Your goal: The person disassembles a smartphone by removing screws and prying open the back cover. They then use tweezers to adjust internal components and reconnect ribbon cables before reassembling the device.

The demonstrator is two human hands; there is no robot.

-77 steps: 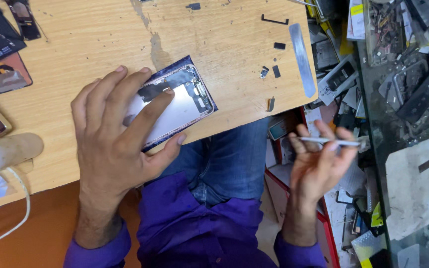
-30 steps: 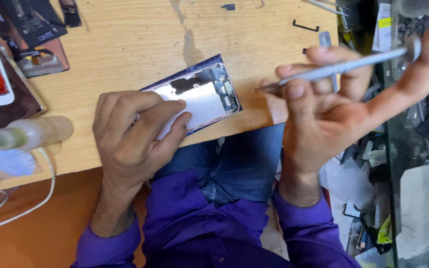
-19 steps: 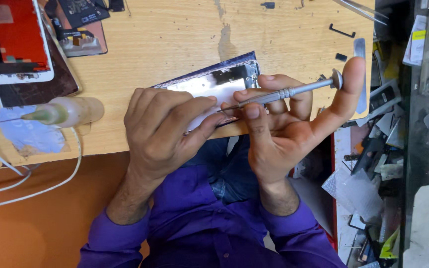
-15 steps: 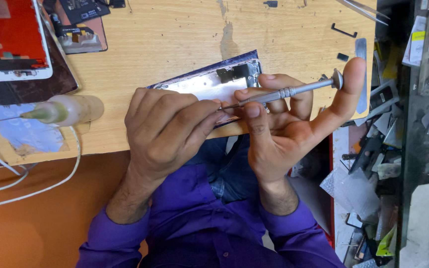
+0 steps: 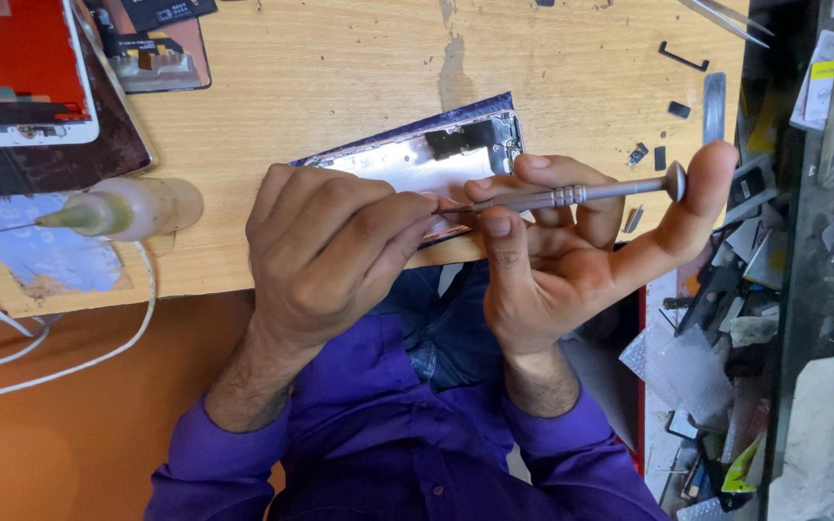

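Working at a wooden bench (image 5: 340, 58), a person in a purple shirt bends over an opened phone (image 5: 417, 159) that lies flat near the bench's front edge, its metal insides facing up.

The left hand (image 5: 325, 251) is cupped over the phone's near half, fingers curled and pressed together, pinning it down. The right hand (image 5: 571, 260) pinches a slim grey screwdriver (image 5: 557, 196) between thumb and two fingers, while the stretched index finger caps the round end of the handle. The tip meets the phone just beside the left fingertips, at its near edge.

A couple of seconds ago the left hand alone covered the phone, and the right hand held the screwdriver off to the side, below the bench. A second ago it was raised in the air, well apart from the phone. Since half a second ago the tip has sat on the phone and both hands have barely moved. That suggests the reach is over and fine work on a screw has begun, though the screw itself is too small to see.

Elsewhere: a clear squeeze bottle (image 5: 118, 209) with a needle tip at left, a red-and-white phone screen (image 5: 21, 68) at top left, small black parts (image 5: 680, 109) at top right, and a white cable (image 5: 98, 352) trailing off the front.
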